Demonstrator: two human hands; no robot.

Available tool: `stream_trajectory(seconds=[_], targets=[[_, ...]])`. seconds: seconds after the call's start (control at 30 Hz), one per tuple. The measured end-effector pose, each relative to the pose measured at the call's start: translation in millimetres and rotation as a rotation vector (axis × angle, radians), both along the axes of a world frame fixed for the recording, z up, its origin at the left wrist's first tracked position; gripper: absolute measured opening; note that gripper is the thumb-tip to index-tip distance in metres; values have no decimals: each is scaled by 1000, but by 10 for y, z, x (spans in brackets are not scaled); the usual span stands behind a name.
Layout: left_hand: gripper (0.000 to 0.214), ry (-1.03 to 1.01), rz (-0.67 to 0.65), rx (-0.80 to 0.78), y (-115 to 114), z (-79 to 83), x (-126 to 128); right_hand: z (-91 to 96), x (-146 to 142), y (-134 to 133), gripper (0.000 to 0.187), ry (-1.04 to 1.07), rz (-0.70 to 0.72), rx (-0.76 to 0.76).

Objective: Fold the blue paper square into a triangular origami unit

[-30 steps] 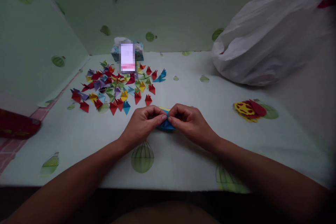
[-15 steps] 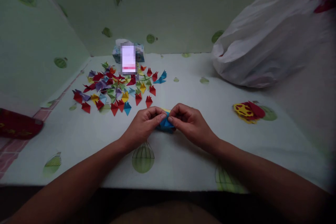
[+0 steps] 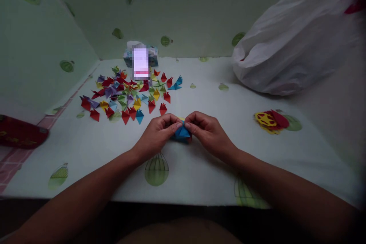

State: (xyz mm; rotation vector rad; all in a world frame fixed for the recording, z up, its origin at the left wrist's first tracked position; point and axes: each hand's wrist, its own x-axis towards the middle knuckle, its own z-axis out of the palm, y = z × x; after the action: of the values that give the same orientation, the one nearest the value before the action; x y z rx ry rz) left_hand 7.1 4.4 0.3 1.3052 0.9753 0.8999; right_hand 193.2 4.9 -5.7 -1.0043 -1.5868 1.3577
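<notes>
Between my hands is a blue piece of folded paper [image 3: 182,132], held just over the middle of the table. My left hand [image 3: 161,131] pinches its left side between thumb and fingers. On the other side, my right hand [image 3: 207,131] pinches its upper right edge. A bit of yellow shows behind the blue paper, and something darker lies under it, mostly hidden by the hands. Many small folded paper pieces [image 3: 126,116] in red, blue, yellow, green and purple lie scattered beyond my left hand.
A lit phone [image 3: 141,63] leans against a tissue box [image 3: 154,57] at the back. A large white plastic bag [image 3: 280,57] stands at the back right. Yellow and red cut-outs [image 3: 268,120] lie to the right; a red packet [image 3: 23,133] sits at the left edge.
The blue paper now shows a wider triangular face between my thumbs. Both hands keep their pinch in nearly the same place. The whole view has shifted slightly.
</notes>
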Motion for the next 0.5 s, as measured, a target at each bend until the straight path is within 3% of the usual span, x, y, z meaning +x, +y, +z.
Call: stream_trajectory(seconds=[0.27,0.5], targets=[[16,7,29,2,-16,-11,2,-10,-10,-13,20,-27,-15,20],[32,-143,3,55,-49,-7,30,43,14,-35,17,-18,-174,68]])
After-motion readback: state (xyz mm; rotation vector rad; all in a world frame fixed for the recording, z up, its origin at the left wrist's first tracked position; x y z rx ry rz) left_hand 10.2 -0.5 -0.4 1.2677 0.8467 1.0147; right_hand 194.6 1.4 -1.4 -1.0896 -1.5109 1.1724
